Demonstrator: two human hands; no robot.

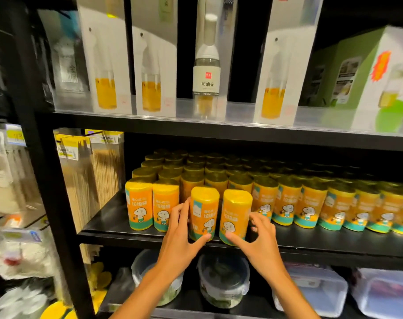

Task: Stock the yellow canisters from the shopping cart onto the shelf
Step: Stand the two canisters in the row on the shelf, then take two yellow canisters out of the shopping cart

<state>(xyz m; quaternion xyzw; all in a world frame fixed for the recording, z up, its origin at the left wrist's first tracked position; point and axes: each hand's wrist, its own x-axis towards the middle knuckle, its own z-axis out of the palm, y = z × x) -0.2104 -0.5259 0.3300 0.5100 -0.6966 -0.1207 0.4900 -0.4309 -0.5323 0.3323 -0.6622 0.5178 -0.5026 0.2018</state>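
My left hand [178, 236] wraps the left can [204, 212]: thumb across its lower front, fingers curled round its left side. My right hand [256, 240] holds the right can [236, 216] the same way, thumb on the lower front, fingers round the right side. Both cans stand upright at the front edge of the middle shelf [334, 242], just beside each other, a thin gap between. They sit forward of the stocked cans [288, 201], which fill the shelf in rows to the back. Two more cans [152, 206] stand at the left, near the left can. Skewer packs [92, 176] lean at the shelf's left end. Upper shelf: boxed oil sprayers [108, 65] and one loose bottle [206, 72]. Below: lidded tubs [223, 279]. Cart out of view.
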